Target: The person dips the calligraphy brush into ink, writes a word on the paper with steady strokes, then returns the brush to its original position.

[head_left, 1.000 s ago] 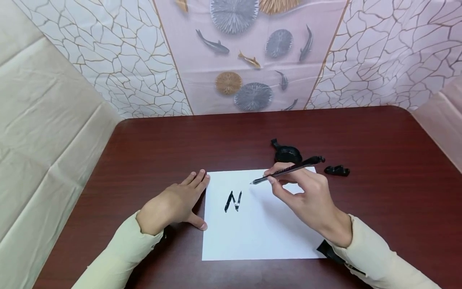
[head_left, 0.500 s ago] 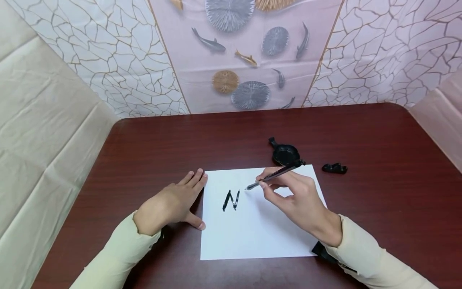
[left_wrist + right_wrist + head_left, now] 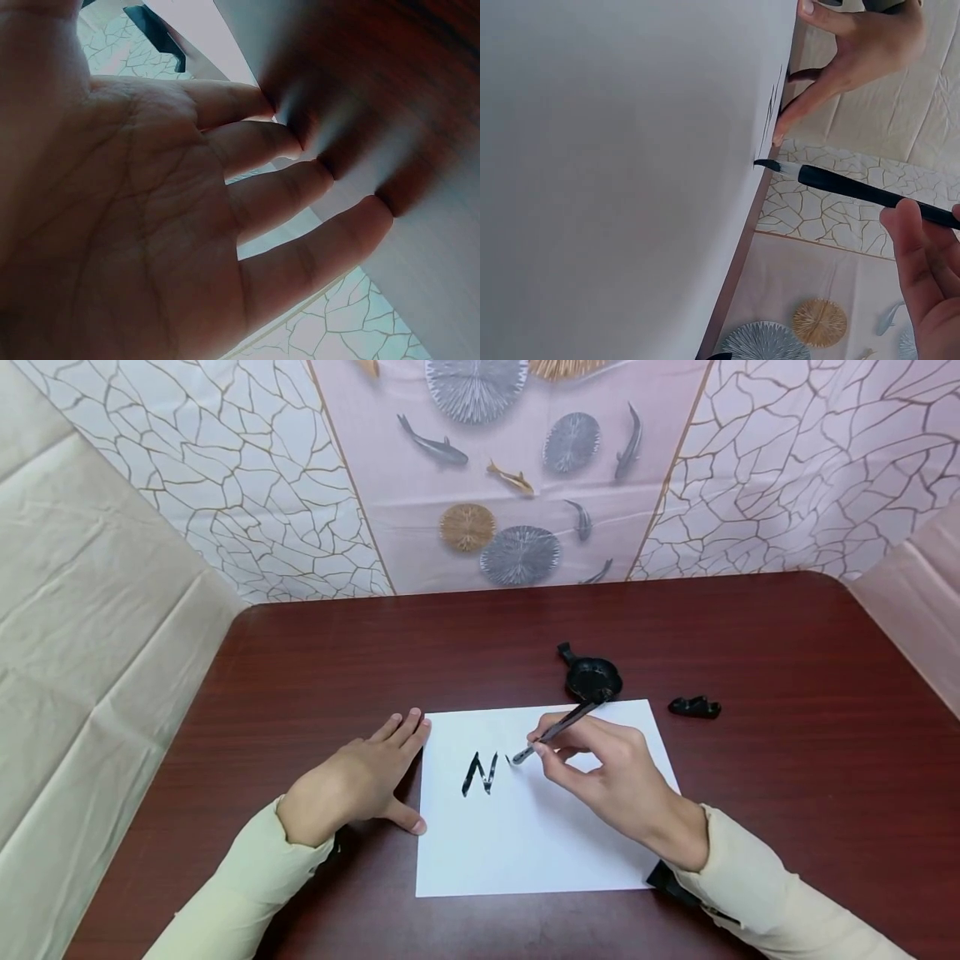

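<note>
A white sheet of paper point(image 3: 495, 852) lies on the dark red table, bearing a black painted letter N point(image 3: 480, 774) at its upper left. Just right of the letter, a short new stroke shows under the tip of a paintbrush point(image 3: 562, 724). My right hand point(image 3: 611, 768) pinches the brush's black handle between thumb and fingers. In the right wrist view, the dark wet bristles of the brush point(image 3: 832, 182) touch the paper. My left hand point(image 3: 352, 785) rests with spread, straight fingers at the sheet's left edge, the thumb on the paper; its palm point(image 3: 142, 202) fills the left wrist view.
Behind the paper sits a small black dish point(image 3: 594, 678) with a short handle, partly behind the brush's end. A small black brush rest point(image 3: 694, 707) lies to its right. Patterned cloth hangs behind the table point(image 3: 337, 652), and plain cloth at the left.
My right hand has moved left and slightly down, bringing the brush tip to the paper. A short black stroke has appeared right of the N. My left hand stays put.
</note>
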Tool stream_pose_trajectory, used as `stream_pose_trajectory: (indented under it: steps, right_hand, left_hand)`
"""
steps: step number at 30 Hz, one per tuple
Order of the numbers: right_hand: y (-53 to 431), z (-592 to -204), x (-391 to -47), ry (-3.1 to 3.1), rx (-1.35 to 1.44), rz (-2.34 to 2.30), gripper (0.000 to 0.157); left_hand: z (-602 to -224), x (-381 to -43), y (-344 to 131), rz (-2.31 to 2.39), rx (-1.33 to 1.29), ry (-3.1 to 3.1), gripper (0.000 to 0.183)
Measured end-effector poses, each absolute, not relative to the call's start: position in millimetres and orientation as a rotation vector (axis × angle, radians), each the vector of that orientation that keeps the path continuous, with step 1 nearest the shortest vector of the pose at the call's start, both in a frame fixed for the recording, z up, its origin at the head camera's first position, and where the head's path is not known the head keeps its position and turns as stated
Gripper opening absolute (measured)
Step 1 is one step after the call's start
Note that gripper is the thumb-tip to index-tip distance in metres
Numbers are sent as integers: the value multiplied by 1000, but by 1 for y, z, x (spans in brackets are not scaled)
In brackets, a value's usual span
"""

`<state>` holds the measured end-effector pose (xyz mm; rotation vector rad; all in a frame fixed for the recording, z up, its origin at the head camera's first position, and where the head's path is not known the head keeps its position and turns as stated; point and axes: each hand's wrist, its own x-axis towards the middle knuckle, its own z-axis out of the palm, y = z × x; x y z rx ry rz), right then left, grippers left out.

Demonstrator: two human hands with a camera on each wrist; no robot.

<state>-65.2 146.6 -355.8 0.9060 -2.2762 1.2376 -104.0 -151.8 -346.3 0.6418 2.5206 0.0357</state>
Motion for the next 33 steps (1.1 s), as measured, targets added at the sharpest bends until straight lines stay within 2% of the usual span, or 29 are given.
stream_pose_trajectory:
  steps: [10, 33]
  right_hand:
    - [149, -354, -61, -2290, 931, 1263, 26]
    - [151, -349, -65, -2277, 932, 1220, 30]
  left_hand:
    - [-348, -104, -151, 36, 647, 2528, 132]
    - [-347, -105, -152, 15, 626, 2514, 132]
